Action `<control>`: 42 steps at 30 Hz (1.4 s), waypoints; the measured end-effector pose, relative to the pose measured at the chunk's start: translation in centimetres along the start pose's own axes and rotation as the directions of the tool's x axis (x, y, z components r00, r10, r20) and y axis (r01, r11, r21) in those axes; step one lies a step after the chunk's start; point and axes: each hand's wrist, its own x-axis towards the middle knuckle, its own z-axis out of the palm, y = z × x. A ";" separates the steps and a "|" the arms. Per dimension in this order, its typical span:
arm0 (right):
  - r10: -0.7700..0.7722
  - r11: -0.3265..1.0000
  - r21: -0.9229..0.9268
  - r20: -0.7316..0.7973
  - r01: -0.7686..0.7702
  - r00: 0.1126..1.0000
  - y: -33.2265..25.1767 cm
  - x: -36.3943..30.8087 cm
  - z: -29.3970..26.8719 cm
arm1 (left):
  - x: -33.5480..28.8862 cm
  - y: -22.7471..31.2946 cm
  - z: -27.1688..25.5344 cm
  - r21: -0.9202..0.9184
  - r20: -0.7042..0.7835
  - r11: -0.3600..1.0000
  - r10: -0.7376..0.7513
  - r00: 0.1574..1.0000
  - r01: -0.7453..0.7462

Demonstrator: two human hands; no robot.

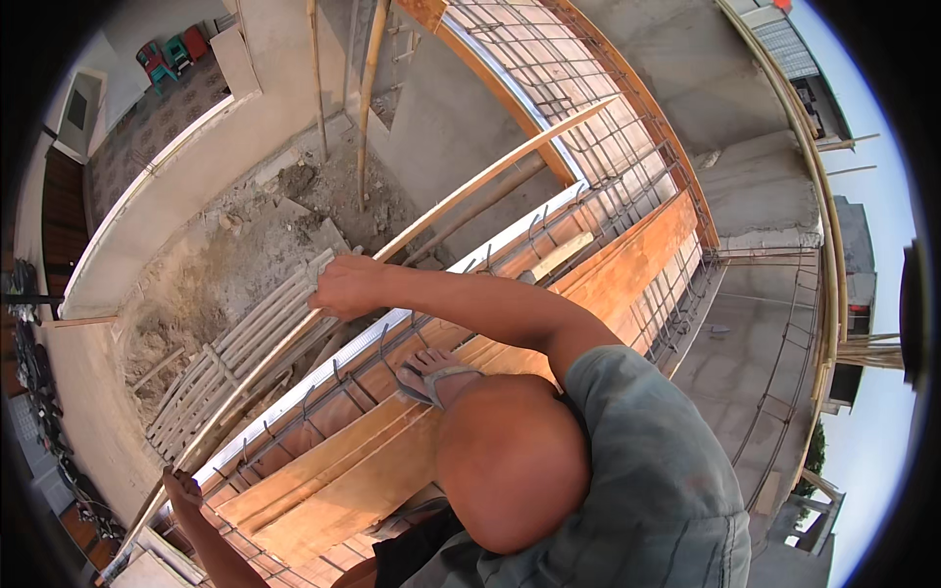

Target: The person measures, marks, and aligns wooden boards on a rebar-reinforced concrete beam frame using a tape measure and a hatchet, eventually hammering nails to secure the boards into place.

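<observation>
Wooden strip [490, 174] lies in my right hand [345, 287], fingers curled around it; long axis runs lower-left to upper-right. My left hand [183, 487], nearer the lower-left end, meets it; finger closure unclear.

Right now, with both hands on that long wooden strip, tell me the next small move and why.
Probably tilt the long wooden strip slightly up at its far end before shifting it: that end crosses over the rebar mesh, where it could snag, though contact is hard to judge. The right hand and left hand both grip it, so it seems steady.
</observation>
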 end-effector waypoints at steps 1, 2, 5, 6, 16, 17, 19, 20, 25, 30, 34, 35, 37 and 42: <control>-0.015 1.000 0.002 -0.002 0.015 1.000 -0.7 0.2 0.9 | 0.1 0.0 -0.6 -0.001 -0.025 1.000 0.022 0.999 -0.022; -0.019 0.999 0.044 -0.013 0.020 1.000 -1.3 0.6 1.6 | 0.2 0.1 -1.4 -0.035 -0.043 0.999 0.010 0.999 -0.012; -0.074 0.996 0.054 -0.021 0.075 0.997 -4.4 2.6 1.0 | 0.8 1.4 -6.0 -0.003 -0.041 0.999 0.043 0.998 -0.043; -0.070 0.996 0.051 -0.018 0.071 0.997 -5.0 3.0 1.3 | 0.8 1.4 -6.4 -0.002 -0.036 0.999 0.040 0.999 -0.040; -0.158 0.987 0.023 -0.024 0.158 0.987 -7.0 3.9 4.3 | 2.8 0.5 -7.9 0.077 -0.187 0.989 0.135 0.973 -0.123; -0.157 0.987 0.021 -0.038 0.158 0.987 -7.4 4.3 4.3 | 3.3 1.0 -8.7 0.116 -0.205 0.987 0.135 0.969 -0.113; -0.176 0.984 0.013 -0.056 0.177 0.983 -8.4 5.6 4.1 | 4.4 2.4 -11.4 0.145 -0.225 0.983 0.147 0.963 -0.116; -0.194 0.981 0.012 -0.071 0.195 0.978 -9.1 6.3 4.0 | 4.7 3.1 -13.0 0.119 -0.201 0.979 0.187 0.962 -0.165; -0.219 0.975 0.035 -0.064 0.221 0.974 -10.4 6.3 7.0 | 6.3 1.8 -14.0 0.141 -0.179 0.955 0.283 0.942 -0.260; -0.199 0.979 0.025 -0.069 0.202 0.977 -11.2 6.0 8.5 | 7.1 0.9 -14.1 0.176 -0.155 0.938 0.327 0.932 -0.299; -0.240 0.969 0.036 -0.087 0.244 0.967 -12.0 8.1 8.3 | 7.2 2.7 -15.9 0.121 -0.264 0.958 0.284 0.922 -0.260; -0.229 0.971 0.057 -0.067 0.233 0.971 -11.7 7.3 9.6 | 8.0 1.0 -13.8 0.131 -0.250 0.966 0.249 0.935 -0.222; -0.213 0.975 0.057 -0.035 0.215 0.976 -11.5 7.1 10.7 | 8.0 0.3 -13.0 0.158 -0.272 0.955 0.285 0.919 -0.250; -0.211 0.976 0.044 -0.016 0.211 0.977 -11.6 9.1 10.7 | 8.4 2.5 -15.4 0.048 -0.285 0.949 0.311 0.907 -0.310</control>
